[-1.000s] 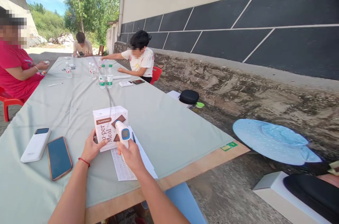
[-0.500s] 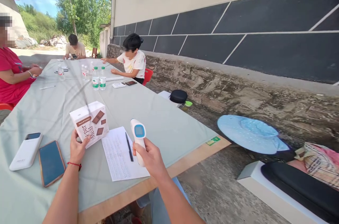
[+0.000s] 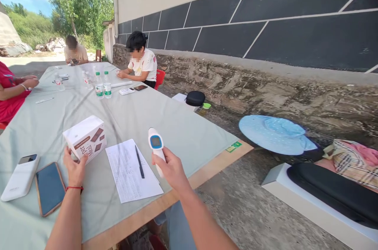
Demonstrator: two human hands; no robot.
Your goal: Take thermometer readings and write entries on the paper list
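A white box with brown chocolate-bar pictures is gripped in my left hand, thumb on its front and fingers on its left side. The box tilts, its top facing partly toward me. My right hand is wrapped round the handle of a white infrared thermometer, whose blue-rimmed screen faces me. Between my hands lie sheets of handwritten paper with a black pen across them. Left of my left hand are a phone with a brown edge and a white power bank.
Water bottles stand farther along the cloth-covered table. A person in white, one in red and another at the far end sit round it. On the ground right are a blue hat and a black case.
The box has moved left and tipped, showing more of its top. The thermometer is still in my right hand. The person in white has drawn their outstretched arm in. My view has shifted slightly.
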